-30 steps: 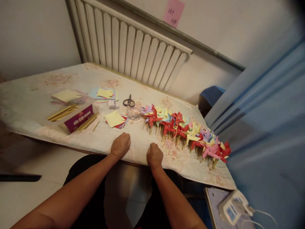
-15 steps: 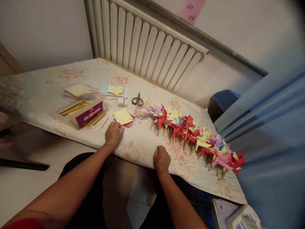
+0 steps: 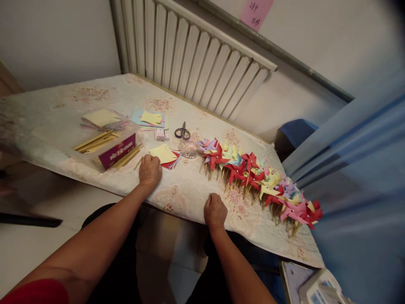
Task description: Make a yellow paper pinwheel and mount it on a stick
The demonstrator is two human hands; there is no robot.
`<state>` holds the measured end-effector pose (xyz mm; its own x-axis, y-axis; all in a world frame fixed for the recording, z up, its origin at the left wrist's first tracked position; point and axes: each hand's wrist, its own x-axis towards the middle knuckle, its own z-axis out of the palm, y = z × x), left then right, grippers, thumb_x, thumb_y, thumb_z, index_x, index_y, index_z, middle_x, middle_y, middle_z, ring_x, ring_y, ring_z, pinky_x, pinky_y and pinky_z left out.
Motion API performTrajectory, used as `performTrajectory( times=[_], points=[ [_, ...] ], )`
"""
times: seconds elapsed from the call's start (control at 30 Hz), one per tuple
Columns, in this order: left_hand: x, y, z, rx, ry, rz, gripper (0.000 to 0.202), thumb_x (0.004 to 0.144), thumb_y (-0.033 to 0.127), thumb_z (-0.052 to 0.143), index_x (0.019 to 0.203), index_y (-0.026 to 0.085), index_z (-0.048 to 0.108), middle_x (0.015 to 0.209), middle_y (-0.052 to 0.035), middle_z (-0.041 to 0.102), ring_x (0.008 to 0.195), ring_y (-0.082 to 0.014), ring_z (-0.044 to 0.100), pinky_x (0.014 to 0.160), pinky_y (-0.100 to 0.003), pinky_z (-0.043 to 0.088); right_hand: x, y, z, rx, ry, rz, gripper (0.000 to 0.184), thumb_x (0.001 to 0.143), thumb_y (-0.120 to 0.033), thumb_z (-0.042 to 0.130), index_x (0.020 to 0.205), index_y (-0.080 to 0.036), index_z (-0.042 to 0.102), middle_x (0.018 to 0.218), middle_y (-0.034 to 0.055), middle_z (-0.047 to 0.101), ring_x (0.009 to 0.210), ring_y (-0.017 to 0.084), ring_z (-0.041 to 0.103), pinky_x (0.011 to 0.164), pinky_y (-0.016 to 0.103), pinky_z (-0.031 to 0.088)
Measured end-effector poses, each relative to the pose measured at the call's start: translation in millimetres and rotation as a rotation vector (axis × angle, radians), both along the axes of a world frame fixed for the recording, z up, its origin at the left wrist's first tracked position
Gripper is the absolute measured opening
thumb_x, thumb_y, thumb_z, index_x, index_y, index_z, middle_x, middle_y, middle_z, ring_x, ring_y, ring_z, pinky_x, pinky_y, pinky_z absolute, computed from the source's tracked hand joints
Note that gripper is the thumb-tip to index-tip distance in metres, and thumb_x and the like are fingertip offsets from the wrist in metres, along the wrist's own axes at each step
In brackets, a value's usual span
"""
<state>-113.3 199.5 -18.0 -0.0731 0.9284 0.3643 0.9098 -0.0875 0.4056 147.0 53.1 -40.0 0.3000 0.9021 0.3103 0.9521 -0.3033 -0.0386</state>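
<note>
Yellow paper [image 3: 162, 153] lies just beside our left hand [image 3: 150, 169], the nearer one, at one o'clock in the head view, while a thin loose stick [image 3: 137, 163] sits at ten, its long axis seven to one. That hand is curled (we cannot tell whether round anything); our right hand [image 3: 215, 211] makes a fist, nothing showing in it, the paper well apart towards ten-thirty.
</note>
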Motion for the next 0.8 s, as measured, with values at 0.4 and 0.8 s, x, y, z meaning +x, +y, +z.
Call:
performTrajectory(
  times=[0.4,0.8],
  points=[
    [4,-13,11.7,0.333,-0.140,-0.069,0.014,0.090,0.023,0.050,0.076,0.022,0.052,0.085,-0.0099,0.058,0.090,-0.0275,0.053,0.086,-0.043,0.043,-1,0,0.9,0.008,-0.013,0.001,0.014,0.097,-0.021,0.049,0.091,-0.019,0.061,0.082,0.0035,0.067,0.067,0.015,0.060,0.057,0.028,0.027],
    [54,-113,1.5,0.273,0.122,-0.563,0.022,0.096,0.023,0.047,0.079,0.019,0.061,0.082,-0.0088,0.063,0.084,-0.0248,0.051,0.075,-0.040,0.043,-1,1,2.8,-0.008,0.011,0.006,0.012,0.097,-0.021,0.048,0.092,-0.019,0.059,0.085,0.0051,0.067,0.069,0.017,0.062,0.057,0.028,0.030]
  ],
)
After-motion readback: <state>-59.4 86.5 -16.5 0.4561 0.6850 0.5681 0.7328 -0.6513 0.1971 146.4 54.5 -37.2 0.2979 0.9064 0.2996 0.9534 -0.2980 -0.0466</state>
